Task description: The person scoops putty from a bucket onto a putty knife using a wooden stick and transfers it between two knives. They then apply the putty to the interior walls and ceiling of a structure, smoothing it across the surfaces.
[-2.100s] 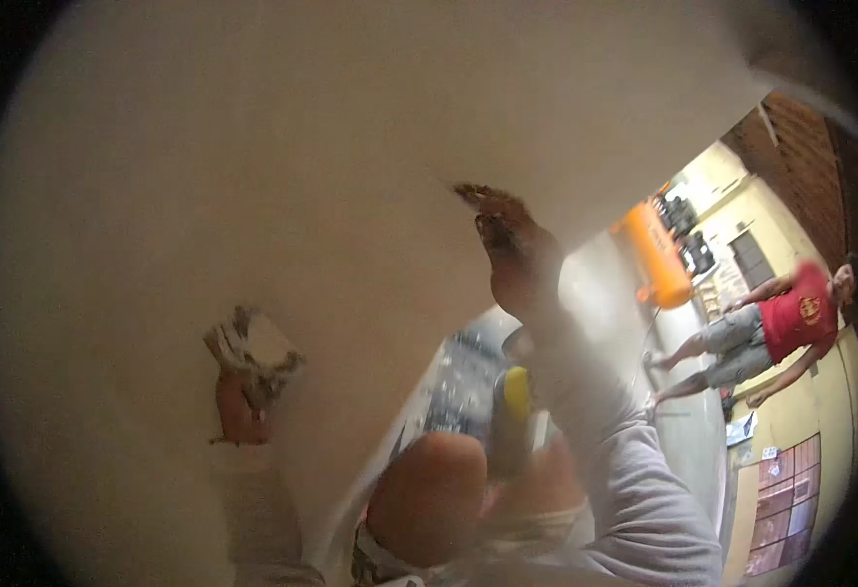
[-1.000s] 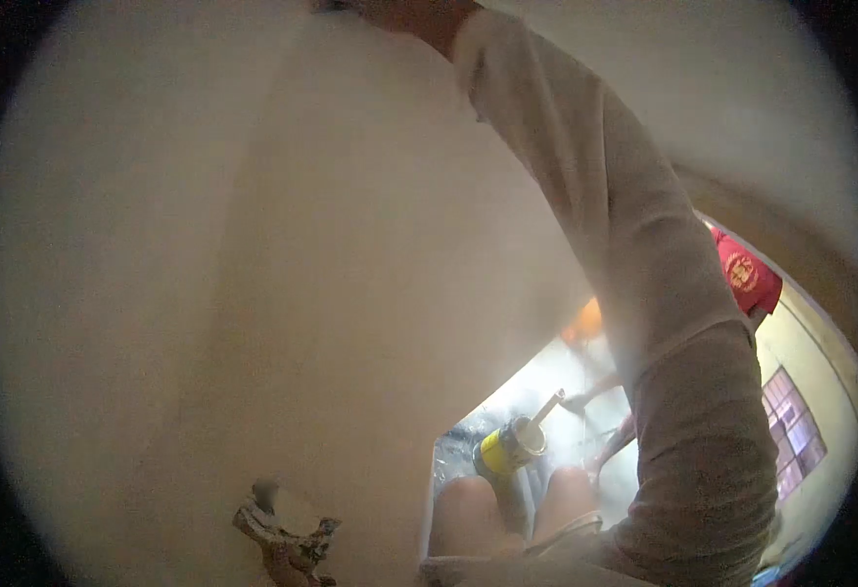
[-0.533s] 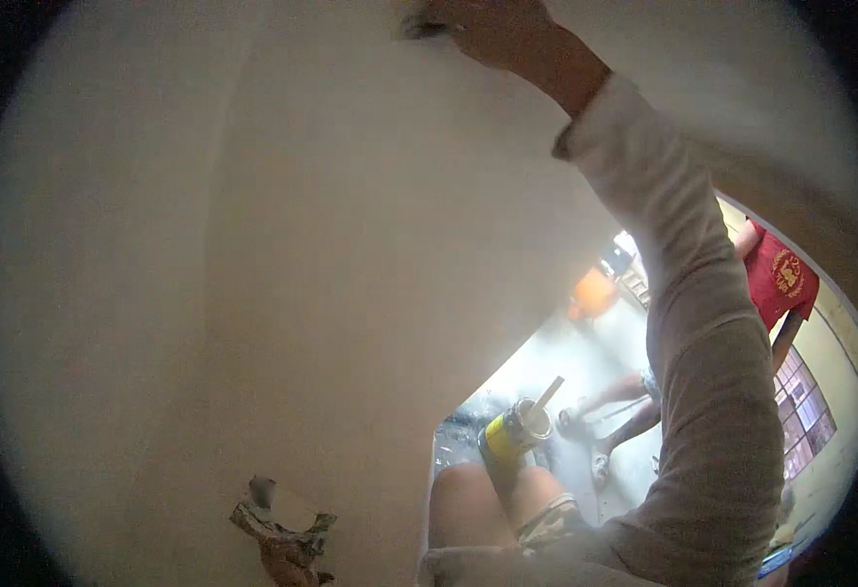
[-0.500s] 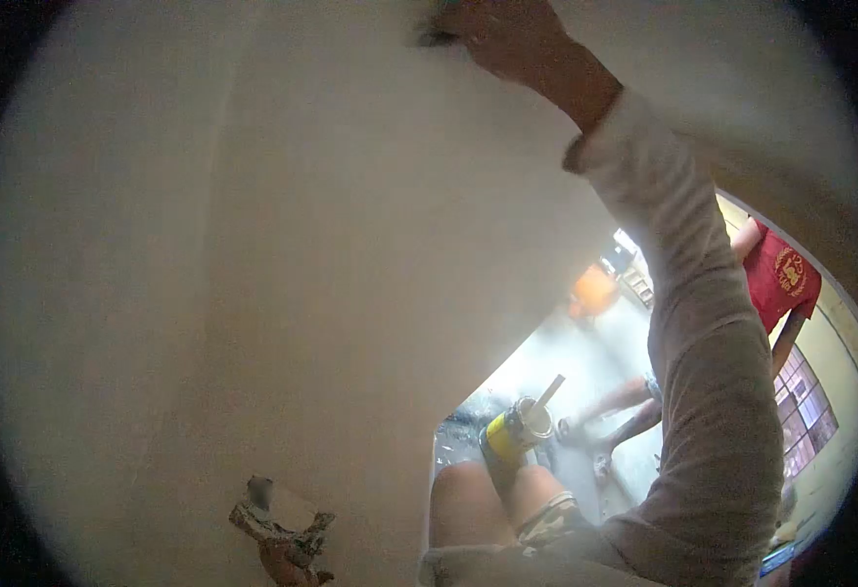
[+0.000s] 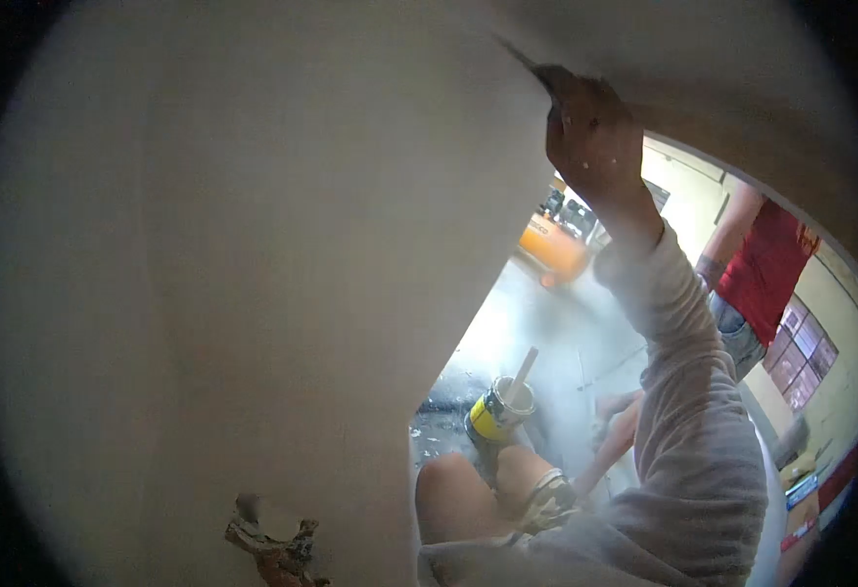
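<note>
My right hand [image 5: 597, 132] is raised at the upper right, its fingers closed around a thin scraper [image 5: 517, 54] seen almost edge-on. The scraper's tip is at a broad pale smooth surface [image 5: 282, 274] that fills most of the view. At the bottom left, my left hand [image 5: 277, 558] is partly cut off by the frame edge. Its fingers are smeared with greyish paste and curl around something flat and pale that blends into the surface behind; I cannot make out what it is.
Below stands a yellow-labelled tin [image 5: 497, 411] with a pale stick [image 5: 522, 362] in it, near bare knees [image 5: 458, 489]. An orange machine [image 5: 551, 249] is farther off. A person in a red shirt [image 5: 766, 264] stands at right; another person's arm [image 5: 615, 445] reaches low behind my sleeve.
My right hand has come down and to the right with the scraper, which now shows edge-on. My left hand has shifted slightly down. More of the orange machine shows.
</note>
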Demonstrator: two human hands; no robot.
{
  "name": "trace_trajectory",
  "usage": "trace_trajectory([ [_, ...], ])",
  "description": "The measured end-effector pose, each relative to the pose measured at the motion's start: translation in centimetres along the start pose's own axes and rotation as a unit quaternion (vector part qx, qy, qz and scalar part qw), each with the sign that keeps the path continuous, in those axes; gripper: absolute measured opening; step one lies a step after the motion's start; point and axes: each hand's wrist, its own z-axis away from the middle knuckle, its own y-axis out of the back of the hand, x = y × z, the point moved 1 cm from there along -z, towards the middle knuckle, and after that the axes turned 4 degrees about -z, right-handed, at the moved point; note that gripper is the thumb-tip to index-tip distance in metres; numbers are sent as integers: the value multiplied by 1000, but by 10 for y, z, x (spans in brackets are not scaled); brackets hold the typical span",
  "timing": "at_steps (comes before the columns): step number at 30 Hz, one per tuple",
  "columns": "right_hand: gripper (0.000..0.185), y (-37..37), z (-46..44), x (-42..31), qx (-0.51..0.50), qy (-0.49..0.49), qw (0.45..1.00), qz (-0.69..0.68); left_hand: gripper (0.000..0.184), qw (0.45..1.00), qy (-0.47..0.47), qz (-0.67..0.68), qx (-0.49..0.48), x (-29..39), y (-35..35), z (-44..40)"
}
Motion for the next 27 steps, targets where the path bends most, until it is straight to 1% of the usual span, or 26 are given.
trace_trajectory([
  [1, 34, 5, 3, -2, 37, -44, 998, 1, 53, 1000, -3, -4, -2, 1, -1, -1],
  [2, 34, 7, 1, -4, 36, -48, 998, 6, 53, 1000, -5, -6, -6, 0, -2, -1],
  [4, 34, 3, -15, -6, 81, 40, 996, 11, 53, 1000, -10, -7, -9, 1, -5, -2],
  [5, 34, -9, -22, -7, 81, 40, 996, 9, 53, 1000, -9, -6, -8, 0, -5, -2],
  [7, 25, -37, -36, -13, 38, 21, 997, 59, 53, 1000, -7, -6, -8, 1, -8, -2],
  [8, 25, -51, -44, -17, 37, 21, 998, 55, 53, 1000, -1, -10, -5, 2, -8, -2],
  [9, 25, -61, -53, -23, 22, -8, 997, 73, 53, 1000, -3, -10, -6, 4, -9, -3],
  [10, 26, -66, -58, -29, 9, -37, 995, 90, 53, 1000, -2, -8, -5, 2, -9, -2],
  [11, 26, -70, -59, -36, 12, -35, 995, 90, 53, 1000, -2, -9, -4, 0, -10, -2],
  [13, 26, -69, -61, -51, -36, -54, 992, 106, 53, 1000, -7, -1, -5, -6, -5, 3],
  [14, 26, -58, -60, -58, -33, -53, 992, 105, 53, 1000, -6, -1, -4, -8, -5, 5],
  [15, 25, -51, -56, -64, -62, -58, 994, 64, 53, 1000, -3, -6, -2, -10, -3, 6],
  [16, 28, -45, -48, -72, -95, -67, 993, 23, 53, 1000, -7, -8, -2, -9, -2, 6],
  [18, 26, -50, -10, -91, -116, -47, 992, -5, 53, 1000, -10, -11, -5, -7, -1, 5],
  [19, 26, -35, 3, -97, -119, -49, 992, -1, 53, 1000, -10, -11, -7, -8, 0, 6],
  [20, 25, -17, 15, -100, -223, -47, 973, -42, 53, 1000, -15, -10, -7, -10, 0, 8],
  [21, 25, -8, 23, -97, -322, -46, 942, -84, 53, 1000, -16, -10, -6, -10, 0, 8],
  [22, 25, -1, 28, -87, -315, -47, 944, -82, 53, 1000, -21, -9, -4, -13, 2, 10],
  [23, 26, -1, 33, -70, -190, -71, 975, -88, 53, 1000, -20, -12, -5, -16, 2, 11],
  [24, 28, 0, 35, -56, -63, -93, 989, -95, 53, 1000, -19, -10, -3, -17, 2, 11],
  [26, 29, -3, 33, -29, 13, -59, 998, 12, 53, 1000, -23, -12, -3, -17, 1, 11],
  [27, 28, -9, 28, -18, 23, -63, 997, -35, 53, 1000, -24, -15, -4, -18, 1, 11],
])
